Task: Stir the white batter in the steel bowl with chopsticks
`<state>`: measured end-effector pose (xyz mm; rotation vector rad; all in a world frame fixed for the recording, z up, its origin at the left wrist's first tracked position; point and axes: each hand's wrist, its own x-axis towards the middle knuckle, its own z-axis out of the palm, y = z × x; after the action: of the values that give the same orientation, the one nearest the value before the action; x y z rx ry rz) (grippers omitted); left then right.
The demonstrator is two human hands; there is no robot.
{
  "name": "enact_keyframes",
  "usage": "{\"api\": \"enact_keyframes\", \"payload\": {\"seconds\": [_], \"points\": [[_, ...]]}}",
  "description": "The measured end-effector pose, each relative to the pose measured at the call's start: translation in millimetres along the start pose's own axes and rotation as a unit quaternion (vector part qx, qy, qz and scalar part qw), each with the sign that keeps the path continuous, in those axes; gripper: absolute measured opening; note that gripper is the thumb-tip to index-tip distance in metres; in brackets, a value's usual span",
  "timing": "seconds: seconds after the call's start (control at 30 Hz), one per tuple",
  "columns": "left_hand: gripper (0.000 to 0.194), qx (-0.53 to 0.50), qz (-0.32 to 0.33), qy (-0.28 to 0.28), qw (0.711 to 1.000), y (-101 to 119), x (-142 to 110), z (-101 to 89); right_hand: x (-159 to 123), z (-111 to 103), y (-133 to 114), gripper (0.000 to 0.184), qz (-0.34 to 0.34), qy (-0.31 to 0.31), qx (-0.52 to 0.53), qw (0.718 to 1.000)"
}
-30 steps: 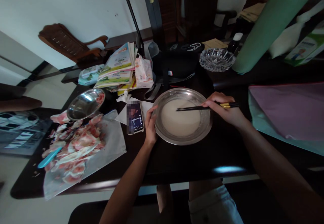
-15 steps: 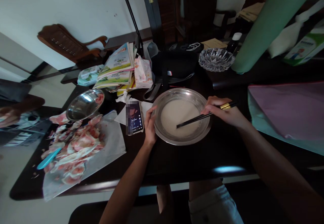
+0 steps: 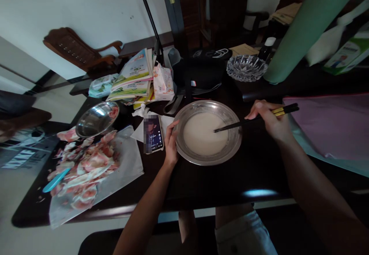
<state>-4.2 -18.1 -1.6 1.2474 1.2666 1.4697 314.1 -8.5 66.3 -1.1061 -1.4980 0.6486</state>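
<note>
A wide metal bowl of milky white liquid stands on the dark table in front of me. My left hand holds the bowl by its left side, fingers against the rim. In my right hand, off the bowl's right edge, is a pair of black chopsticks with gold bands. They slant leftward over the rim, their tips at the liquid's right part. Just left of my left hand lies a phone with a lit screen, on white paper.
Raw meat pieces and a turquoise-handled tool lie on a plastic sheet at the left. Behind are a second metal bowl, books, a glass dish and a tall green cylinder. Another person's arm shows far left.
My right hand has moved right, away from the bowl's rim, drawing the chopstick tips from the liquid's middle towards its right side. My left hand and the bowl stay in place.
</note>
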Motion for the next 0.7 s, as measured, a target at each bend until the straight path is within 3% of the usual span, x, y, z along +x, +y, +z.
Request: {"api": "enact_keyframes", "payload": {"seconds": [0.17,0.4,0.53,0.7], "points": [[0.038,0.002,0.004,0.003,1.0,-1.5,0.1,-0.7,-2.7,2.0,-2.8,0.047,0.017,-0.083,0.069,0.994],[0.04,-0.005,0.006,0.003,1.0,-0.9,0.4,0.9,-3.7,24.2,-3.7,0.036,-0.044,-0.19,-0.039,0.98],[0.039,-0.006,0.0,0.001,1.0,-0.8,0.2,0.4,-2.8,27.7,1.8,0.035,-0.061,-0.154,-0.077,0.983],[0.039,0.0,0.008,-0.004,1.0,-1.5,0.3,-0.4,0.2,14.2,2.4,0.043,-0.033,-0.058,-0.09,0.994]]}}
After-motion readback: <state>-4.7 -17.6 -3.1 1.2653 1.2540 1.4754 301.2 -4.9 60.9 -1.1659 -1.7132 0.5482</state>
